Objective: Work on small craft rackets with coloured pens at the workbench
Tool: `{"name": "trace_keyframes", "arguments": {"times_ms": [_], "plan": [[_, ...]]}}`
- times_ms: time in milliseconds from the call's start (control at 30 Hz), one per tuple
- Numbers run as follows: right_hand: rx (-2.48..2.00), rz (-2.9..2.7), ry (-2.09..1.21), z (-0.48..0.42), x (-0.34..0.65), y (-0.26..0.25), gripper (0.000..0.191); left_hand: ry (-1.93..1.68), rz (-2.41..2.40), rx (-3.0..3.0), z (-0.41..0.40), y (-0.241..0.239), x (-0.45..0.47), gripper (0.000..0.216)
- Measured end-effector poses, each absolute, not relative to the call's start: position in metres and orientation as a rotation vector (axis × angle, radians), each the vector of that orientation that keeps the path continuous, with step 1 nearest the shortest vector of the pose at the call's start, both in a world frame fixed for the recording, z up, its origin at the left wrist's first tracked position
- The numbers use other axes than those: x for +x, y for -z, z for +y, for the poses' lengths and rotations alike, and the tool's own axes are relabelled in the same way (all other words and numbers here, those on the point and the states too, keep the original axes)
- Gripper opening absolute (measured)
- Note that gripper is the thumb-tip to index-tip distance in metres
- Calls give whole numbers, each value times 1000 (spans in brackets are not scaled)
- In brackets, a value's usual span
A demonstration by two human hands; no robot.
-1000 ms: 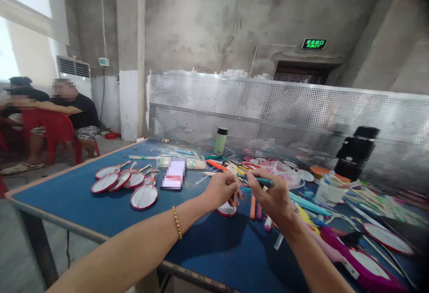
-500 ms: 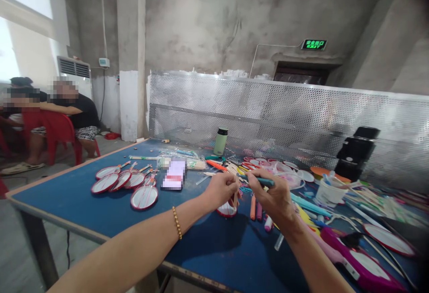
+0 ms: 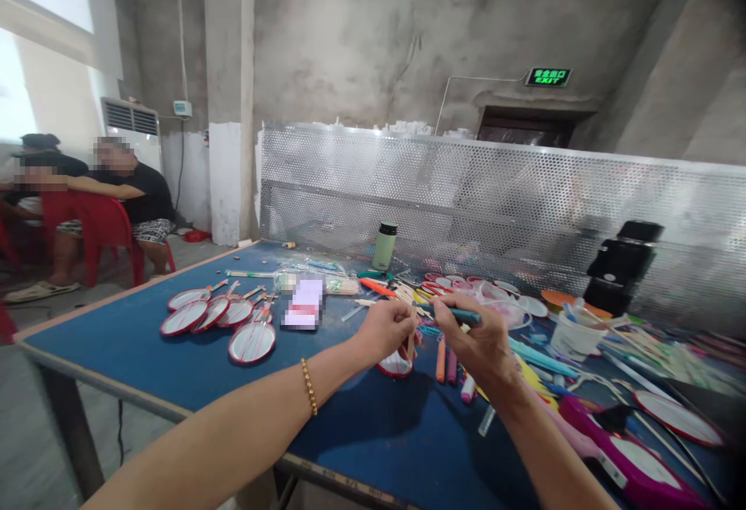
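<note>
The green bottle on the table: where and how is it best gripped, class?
Likely best around the middle of the green bottle, below its black lid, coming level from the near side. It stands upright and looks roughly cylindrical, so a curled grasp should fit; the perforated metal panel behind it hampers the far side.

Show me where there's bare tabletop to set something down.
Blue tabletop lies bare between the two forearms, nearer than the coloured markers, and between the red-rimmed discs and the left edge. It's crowded beyond the left hand and right hand, and around the white cup.
</note>
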State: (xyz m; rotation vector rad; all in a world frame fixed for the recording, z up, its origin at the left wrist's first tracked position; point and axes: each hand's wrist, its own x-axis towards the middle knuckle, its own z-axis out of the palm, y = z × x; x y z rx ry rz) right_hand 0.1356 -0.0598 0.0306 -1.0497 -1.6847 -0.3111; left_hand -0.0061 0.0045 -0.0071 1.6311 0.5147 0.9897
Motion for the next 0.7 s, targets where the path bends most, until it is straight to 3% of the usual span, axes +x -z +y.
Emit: {"name": "trace_keyframes", "arguments": {"times_ms": [700], "plan": [[-1073, -1687, 311, -60, 135, -31, 26, -981, 512, 1625, 5, 7, -6, 14]]}}
